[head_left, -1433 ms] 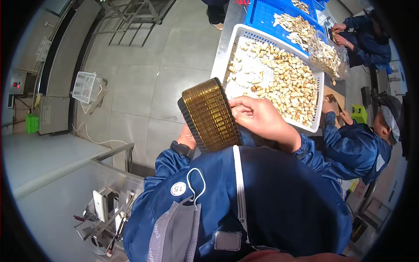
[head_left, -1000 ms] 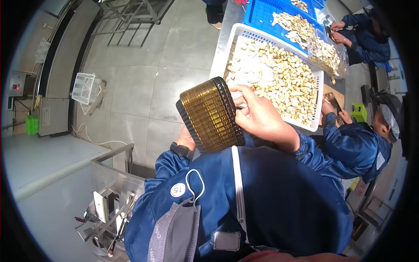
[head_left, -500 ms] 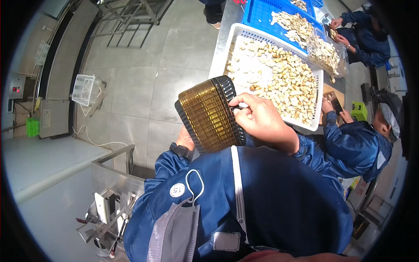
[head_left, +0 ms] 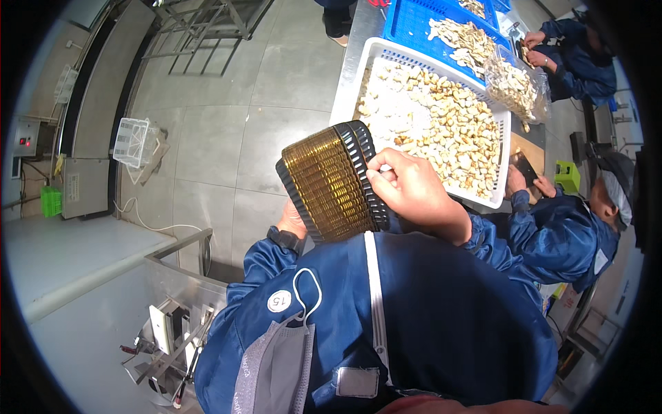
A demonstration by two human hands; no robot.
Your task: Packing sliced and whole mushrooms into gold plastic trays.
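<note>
Pinching edge of tray stack (head_left: 329, 186) | right fingers (head_left: 387, 158) | floor (head_left: 214, 148) leftward | crate (head_left: 505, 165) near

1. A food-processing workroom.
2. Upper right: a white crate (head_left: 505, 152) and blue crate (head_left: 409, 29) heaped with mushroom-like pieces (head_left: 469, 131).
3. Right: a co-worker (head_left: 562, 231) in blue jacket (head_left: 541, 248) and cap (head_left: 621, 188), knife (head_left: 527, 166) at a board (head_left: 525, 147).
4. Centre: many stacked trays (head_left: 331, 186).
5. Upper left: a metal rack (head_left: 240, 19) on a tiled floor (head_left: 279, 76).

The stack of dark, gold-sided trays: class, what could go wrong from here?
The stack could slide, since it is held up at a tilt. Where the right grip touches the rims, several closely nested trays might come away together. A dropped tray could land among the pale pieces in the white basket alongside.
</note>
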